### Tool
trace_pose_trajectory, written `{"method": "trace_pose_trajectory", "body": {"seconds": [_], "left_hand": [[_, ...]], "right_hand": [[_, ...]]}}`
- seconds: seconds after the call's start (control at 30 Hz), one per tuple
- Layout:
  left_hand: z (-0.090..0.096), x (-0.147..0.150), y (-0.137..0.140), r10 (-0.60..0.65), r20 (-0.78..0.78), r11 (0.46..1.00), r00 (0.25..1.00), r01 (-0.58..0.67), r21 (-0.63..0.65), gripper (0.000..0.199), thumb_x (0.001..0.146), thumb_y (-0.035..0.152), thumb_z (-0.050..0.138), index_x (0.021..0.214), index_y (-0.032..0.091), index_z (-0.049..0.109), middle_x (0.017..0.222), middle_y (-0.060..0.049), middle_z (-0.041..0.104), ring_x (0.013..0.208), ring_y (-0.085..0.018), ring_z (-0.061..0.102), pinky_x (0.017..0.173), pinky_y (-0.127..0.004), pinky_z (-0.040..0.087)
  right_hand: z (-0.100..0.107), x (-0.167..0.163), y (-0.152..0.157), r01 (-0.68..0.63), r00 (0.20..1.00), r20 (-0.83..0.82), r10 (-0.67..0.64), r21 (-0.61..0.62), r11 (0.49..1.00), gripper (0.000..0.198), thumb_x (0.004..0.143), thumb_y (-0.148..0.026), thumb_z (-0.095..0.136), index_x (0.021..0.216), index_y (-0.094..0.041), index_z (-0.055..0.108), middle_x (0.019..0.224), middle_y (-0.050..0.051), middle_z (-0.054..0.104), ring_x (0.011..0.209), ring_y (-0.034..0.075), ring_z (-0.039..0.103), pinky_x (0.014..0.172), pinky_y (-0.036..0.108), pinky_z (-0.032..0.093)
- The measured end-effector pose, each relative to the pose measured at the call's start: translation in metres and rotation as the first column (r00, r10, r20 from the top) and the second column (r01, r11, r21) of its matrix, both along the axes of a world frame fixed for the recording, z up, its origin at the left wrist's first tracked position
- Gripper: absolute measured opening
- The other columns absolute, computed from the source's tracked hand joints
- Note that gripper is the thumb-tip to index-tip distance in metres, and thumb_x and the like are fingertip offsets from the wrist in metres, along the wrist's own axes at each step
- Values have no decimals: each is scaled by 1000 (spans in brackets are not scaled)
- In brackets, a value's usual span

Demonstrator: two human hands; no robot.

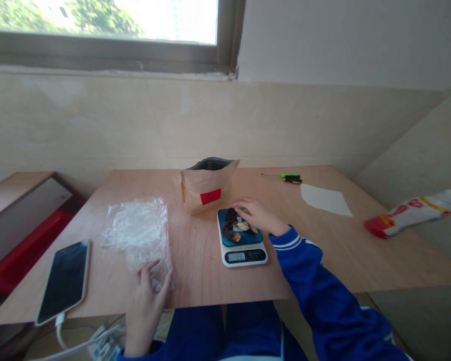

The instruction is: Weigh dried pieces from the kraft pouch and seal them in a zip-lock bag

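— Where were the dried pieces?

— A small heap of brown dried pieces (234,226) lay on the blue platform of the kitchen scale (242,241), which stood on the wooden table (323,250) near the front edge, its display lit, the digits too small to read.

— And the right hand?

— The right hand (256,214) reached in from the blue sleeve (315,286) and rested over the heap, fingers bent down onto the pieces. Whether it pinched one or merely touched them, I could not tell.

— The left?

— The left hand (145,301) lay at the table's near edge, fingers spread loosely, fingertips pressing on the lowest of a pile of clear plastic bags (139,230). It was not closed around anything.

— What stood around the scale?

— Just behind it, an open brown paper pouch (208,186) with a red label, upright. To the far right, a white sheet of paper (325,199), and beyond that a green-handled screwdriver (290,177). At the left edge, a phone (64,281) lay face up with a cable plugged in. Off the table on the right, a red and white packet (411,213) rested on the ledge.
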State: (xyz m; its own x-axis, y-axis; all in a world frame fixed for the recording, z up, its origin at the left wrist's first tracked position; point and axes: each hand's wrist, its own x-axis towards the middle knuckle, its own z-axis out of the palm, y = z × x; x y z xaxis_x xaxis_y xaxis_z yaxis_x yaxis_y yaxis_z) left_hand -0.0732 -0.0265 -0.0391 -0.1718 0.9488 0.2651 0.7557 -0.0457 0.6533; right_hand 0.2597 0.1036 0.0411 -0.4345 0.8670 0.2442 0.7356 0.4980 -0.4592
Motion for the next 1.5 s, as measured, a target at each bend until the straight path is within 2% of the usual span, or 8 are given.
{"method": "trace_pose_trajectory", "body": {"seconds": [0.17,0.47,0.7,0.9,1.1,1.23,1.33,1.5], "left_hand": [[0,11,13,39,-230,999,973,-45,-20,48,82,59,45,103,18,58,99,-14,58,93,-34,60,80,-50,49],[34,15,3,140,53,950,989,-120,-287,33,80,52,45,90,23,59,60,0,61,52,-23,62,52,-33,44],[69,42,-15,64,130,990,989,-46,-135,30,75,52,49,82,24,59,52,2,56,45,-19,57,46,-30,44],[69,74,-22,6,276,1000,961,-13,20,35,80,57,54,85,22,53,60,2,56,48,-15,55,45,-27,45],[64,93,-16,-108,474,994,874,79,82,32,87,41,55,110,21,47,66,5,52,51,-10,54,48,-22,47],[76,101,-1,-108,507,990,855,44,136,29,87,41,55,107,20,56,62,6,48,46,-9,51,44,-20,44],[84,105,14,-101,483,987,870,27,159,29,87,42,56,104,20,62,57,8,43,44,-8,49,43,-20,42],[88,110,39,-14,285,946,958,-80,315,23,88,40,57,92,20,68,64,4,47,52,-9,46,52,-24,41]], "right_hand": [[6,3,-38,85,991,-107,-81,42,995,27,96,-26,44,109,-19,66,112,11,65,110,23,58,98,42,46],[9,-21,-104,131,917,-374,-136,-38,991,25,97,-28,43,105,-24,67,107,7,67,106,21,60,95,39,47],[5,-97,-136,-19,840,-504,-202,-400,916,26,95,-38,48,116,-26,57,96,3,67,86,17,64,80,33,51],[-15,-133,-140,-51,650,-656,-384,-542,839,26,88,-40,56,105,-23,47,85,1,63,73,15,62,67,29,50],[-31,-103,-125,132,563,-689,-456,-470,873,19,81,-30,58,84,-24,40,67,-5,53,56,12,53,54,25,43],[-31,-73,-116,278,564,-680,-469,-379,883,15,84,-33,56,85,-24,44,68,-3,54,61,14,57,57,26,47],[-31,-56,-108,375,679,-602,-420,-206,904,16,92,-37,48,97,-23,53,96,7,63,93,20,62,84,36,51],[-47,-42,-85,464,878,-177,-445,80,882,55,86,-45,59,137,-29,46,148,14,35,136,39,31,106,61,31]]}}
